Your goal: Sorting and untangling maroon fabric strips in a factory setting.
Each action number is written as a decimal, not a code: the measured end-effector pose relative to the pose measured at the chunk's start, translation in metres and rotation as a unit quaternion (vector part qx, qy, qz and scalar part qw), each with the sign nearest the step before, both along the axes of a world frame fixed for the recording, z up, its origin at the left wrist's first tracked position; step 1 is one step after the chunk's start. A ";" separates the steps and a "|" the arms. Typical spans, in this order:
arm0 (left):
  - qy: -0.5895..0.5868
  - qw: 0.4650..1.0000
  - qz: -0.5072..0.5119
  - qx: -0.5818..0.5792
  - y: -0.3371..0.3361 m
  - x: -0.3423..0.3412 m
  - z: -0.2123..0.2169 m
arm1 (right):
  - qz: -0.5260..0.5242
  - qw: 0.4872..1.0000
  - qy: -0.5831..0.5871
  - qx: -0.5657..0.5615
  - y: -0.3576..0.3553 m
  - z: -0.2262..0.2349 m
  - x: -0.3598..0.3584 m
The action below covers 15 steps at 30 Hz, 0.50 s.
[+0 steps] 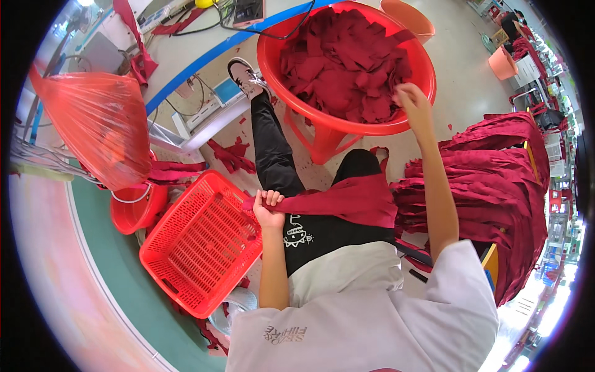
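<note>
My left hand (268,208) is closed around the narrow end of a dark red fabric piece (353,201). The cloth stretches right from my fist and widens across my lap, over black clothing. My right hand (411,102) is raised at the right rim of a large red plastic tub (427,93), its fingers drawn together in a pinch. Whatever those fingers may hold is too small to make out. Cut dark red fabric pieces (341,62) are heaped inside the tub, just left of my right fingertips.
A red slotted basket (207,242) stands on my left, beside a smaller red bucket (137,208) and a bulging red plastic bag (102,124). Long dark red strips (477,186) hang over a rack on my right. A blue-edged table (204,53) is at the far left; scraps (232,155) lie below it.
</note>
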<state>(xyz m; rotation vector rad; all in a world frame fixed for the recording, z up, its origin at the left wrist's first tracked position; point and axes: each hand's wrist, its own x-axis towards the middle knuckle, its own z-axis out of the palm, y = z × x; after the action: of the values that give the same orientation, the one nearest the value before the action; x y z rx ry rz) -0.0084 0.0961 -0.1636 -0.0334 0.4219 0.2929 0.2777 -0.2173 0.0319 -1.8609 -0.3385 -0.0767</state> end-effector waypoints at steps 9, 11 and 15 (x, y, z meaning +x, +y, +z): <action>-0.009 1.000 -0.006 0.017 -0.010 -0.003 0.002 | 0.079 0.949 0.304 -0.010 0.077 -0.028 0.089; -0.018 1.000 -0.008 0.017 -0.007 0.001 0.000 | 0.106 0.972 0.208 -0.019 0.088 -0.001 0.090; -0.011 1.000 -0.019 0.017 -0.005 0.002 0.007 | 0.130 0.991 0.028 -0.006 0.111 0.136 0.049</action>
<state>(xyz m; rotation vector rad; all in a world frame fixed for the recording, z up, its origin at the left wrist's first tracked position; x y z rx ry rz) -0.0063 0.0909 -0.1570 0.0051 0.3951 0.2620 0.3268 -0.1062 0.1676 -1.8125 -0.5412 0.1552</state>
